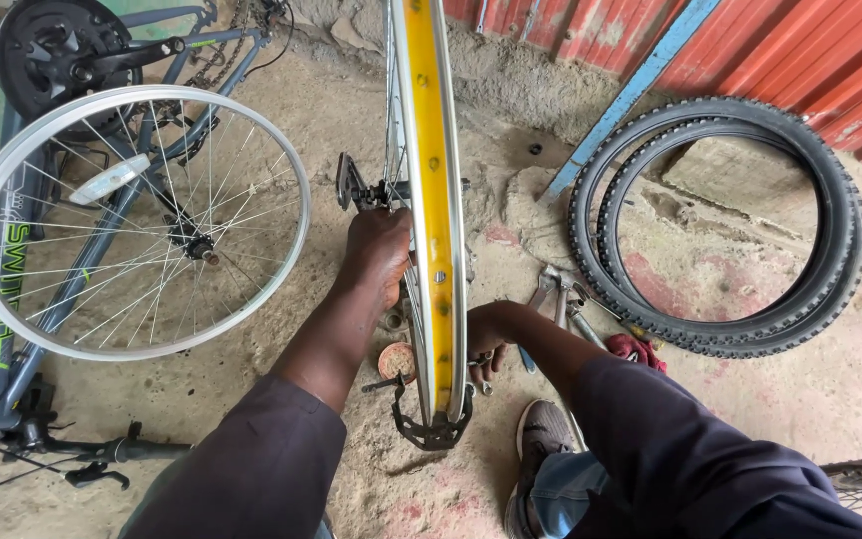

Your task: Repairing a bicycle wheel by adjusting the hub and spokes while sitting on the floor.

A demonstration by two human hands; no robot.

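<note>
A bare bicycle wheel rim [431,180] with a yellow rim strip stands on edge in front of me, seen edge-on. My left hand [376,255] is closed around its hub area on the left side, beside a black pedal [349,182]. My right hand [486,344] reaches in from the right, low against the rim, fingers curled; what they hold is hidden by the rim. A black toothed part [431,431] sits under the rim's bottom edge.
An upturned grey bicycle frame [72,260] with a spoked wheel [142,225] lies at left. Two black tyres [730,220] lean by a red corrugated wall at right. Pliers and other tools [561,299] lie on the dirt floor. My shoe [541,439] is below.
</note>
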